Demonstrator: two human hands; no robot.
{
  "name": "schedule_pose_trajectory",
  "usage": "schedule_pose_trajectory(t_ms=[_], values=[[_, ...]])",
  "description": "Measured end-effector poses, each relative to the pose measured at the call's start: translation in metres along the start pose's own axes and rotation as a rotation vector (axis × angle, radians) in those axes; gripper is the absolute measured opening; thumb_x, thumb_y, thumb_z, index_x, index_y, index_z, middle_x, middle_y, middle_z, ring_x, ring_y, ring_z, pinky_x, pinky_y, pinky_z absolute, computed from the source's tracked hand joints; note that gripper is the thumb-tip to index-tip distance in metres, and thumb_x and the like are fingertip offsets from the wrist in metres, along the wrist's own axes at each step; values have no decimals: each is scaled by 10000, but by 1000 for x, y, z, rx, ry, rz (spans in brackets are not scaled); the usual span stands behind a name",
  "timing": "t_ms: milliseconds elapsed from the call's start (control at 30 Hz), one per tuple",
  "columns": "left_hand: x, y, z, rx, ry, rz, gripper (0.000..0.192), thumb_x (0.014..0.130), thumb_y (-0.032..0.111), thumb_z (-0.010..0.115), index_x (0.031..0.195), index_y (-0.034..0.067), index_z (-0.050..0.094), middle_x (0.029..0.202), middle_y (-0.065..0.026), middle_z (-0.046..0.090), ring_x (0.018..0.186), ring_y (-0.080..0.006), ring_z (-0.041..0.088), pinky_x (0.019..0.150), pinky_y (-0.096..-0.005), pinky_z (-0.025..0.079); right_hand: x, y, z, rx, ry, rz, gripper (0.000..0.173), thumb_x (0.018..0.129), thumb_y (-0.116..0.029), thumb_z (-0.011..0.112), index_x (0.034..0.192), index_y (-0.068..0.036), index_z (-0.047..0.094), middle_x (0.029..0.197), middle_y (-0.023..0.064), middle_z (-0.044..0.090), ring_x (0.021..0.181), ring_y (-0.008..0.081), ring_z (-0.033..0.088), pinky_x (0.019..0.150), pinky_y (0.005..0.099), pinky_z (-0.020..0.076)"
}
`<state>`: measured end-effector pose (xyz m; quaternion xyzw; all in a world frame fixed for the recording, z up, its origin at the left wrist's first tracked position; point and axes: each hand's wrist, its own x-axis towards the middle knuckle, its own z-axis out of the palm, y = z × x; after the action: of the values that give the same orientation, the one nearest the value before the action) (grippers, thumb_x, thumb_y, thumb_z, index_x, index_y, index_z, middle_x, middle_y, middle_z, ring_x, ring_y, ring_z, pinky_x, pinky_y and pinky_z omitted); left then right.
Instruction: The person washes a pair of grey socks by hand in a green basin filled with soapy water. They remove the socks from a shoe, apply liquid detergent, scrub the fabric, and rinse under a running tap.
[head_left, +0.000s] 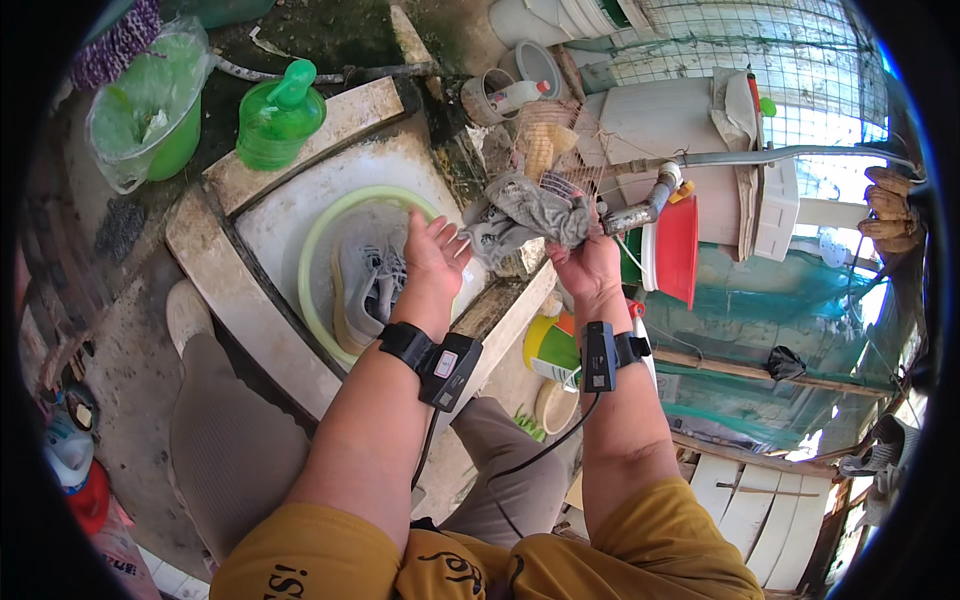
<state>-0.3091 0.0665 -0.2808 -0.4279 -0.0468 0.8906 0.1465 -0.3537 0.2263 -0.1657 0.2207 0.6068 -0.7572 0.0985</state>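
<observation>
Crumpled grey cloth (525, 214), with dark markings and possibly socks, hangs over the near right corner of the sink. My right hand (589, 262) grips its right end, close to the metal tap (634, 217). Palm up and fingers apart, my left hand (435, 259) is beside the cloth's left end; whether the fingertips touch it I cannot tell. Below my left hand a pale green basin (309, 262) stands in the stone-edged sink (274, 210). Inside the basin lies a grey laced sneaker (360, 289), partly hidden by my left hand and wrist.
A green pump bottle (271, 124) stands on the sink's far ledge. Beyond it is a green bin (176, 142) with a plastic liner. A wire basket (551, 142) sits behind the cloth. Right of the tap are a red basin (675, 251) and a water pipe (780, 155).
</observation>
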Motion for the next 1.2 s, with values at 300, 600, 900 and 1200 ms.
schedule_pose_trajectory(t_ms=[300,600,900,1200], values=[[-2,-20,15,-43,-528,-325,620,810,607,579,1118,71,537,1055,-132,595,1021,-293,565,928,-487,433,-57,37,30,-226,-118,59,344,888,-418,603,896,-74,599,1021,81,620,948,182,579,862,322,467],[-9,-46,23,-70,-477,-312,294,926,336,541,1106,110,597,1048,-44,642,990,-189,589,926,-366,452,-26,51,62,-1220,249,-645,224,908,-222,523,998,-24,577,948,192,638,900,323,603,816,385,461],[-12,-41,22,99,-412,-365,376,927,328,537,1228,104,510,1200,-64,562,1091,-213,529,966,-388,406,-16,51,44,-1126,5,-252,559,985,-401,349,1416,-46,342,1464,161,332,1390,270,238,1116,332,202],[-3,-31,20,106,-417,-255,390,934,391,506,1234,140,514,1180,-68,557,1085,-212,527,910,-413,447,-20,73,44,-1322,-110,-347,605,967,-402,351,1414,2,302,1476,219,265,1391,342,209,1129,364,171]])
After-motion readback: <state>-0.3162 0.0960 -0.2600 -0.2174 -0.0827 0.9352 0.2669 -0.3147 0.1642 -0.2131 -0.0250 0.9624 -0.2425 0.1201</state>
